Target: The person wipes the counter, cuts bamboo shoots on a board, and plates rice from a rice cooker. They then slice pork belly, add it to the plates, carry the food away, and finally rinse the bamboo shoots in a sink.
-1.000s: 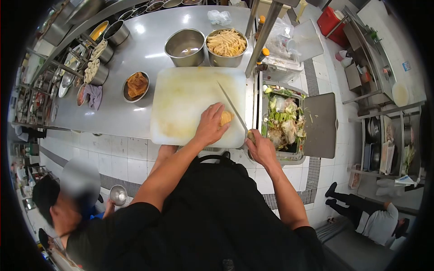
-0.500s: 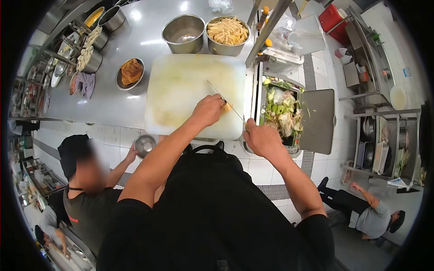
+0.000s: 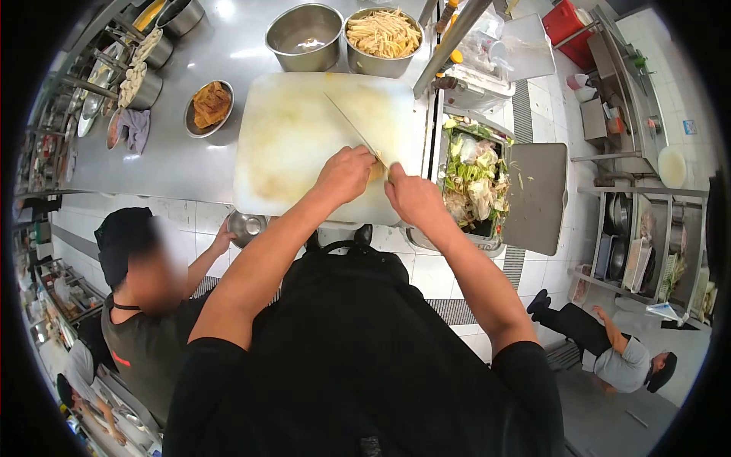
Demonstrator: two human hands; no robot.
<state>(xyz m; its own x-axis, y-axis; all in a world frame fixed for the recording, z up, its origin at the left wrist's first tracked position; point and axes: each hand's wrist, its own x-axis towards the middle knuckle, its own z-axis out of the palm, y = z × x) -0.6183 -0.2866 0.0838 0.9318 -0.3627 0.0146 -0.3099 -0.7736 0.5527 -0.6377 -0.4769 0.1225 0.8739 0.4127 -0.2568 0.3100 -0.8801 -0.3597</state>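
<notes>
A white cutting board [image 3: 289, 137] with yellowish stains lies on the steel table. My right hand [image 3: 415, 196] is closed round the handle of a long thin knife [image 3: 352, 126], whose blade points away and to the left over the board. My left hand [image 3: 346, 174] has its fingers bent together on a small yellowish piece of food [image 3: 376, 169], right beside the blade. Behind the board stand a nearly empty steel pot [image 3: 304, 39] and a pot of pale cut strips [image 3: 383, 34]. A bowl of orange-brown food [image 3: 211, 105] sits left of the board.
An open bin of vegetable scraps [image 3: 478, 179] stands right of the board, near a metal post [image 3: 454, 44]. At the left a co-worker [image 3: 145, 282] holds a steel bowl [image 3: 247, 227] by the table edge. Another person [image 3: 620, 354] is at the lower right.
My right hand has moved left and up, and the knife has slid forward across the board. The view has shifted slightly, so the board and pots sit higher in it.
</notes>
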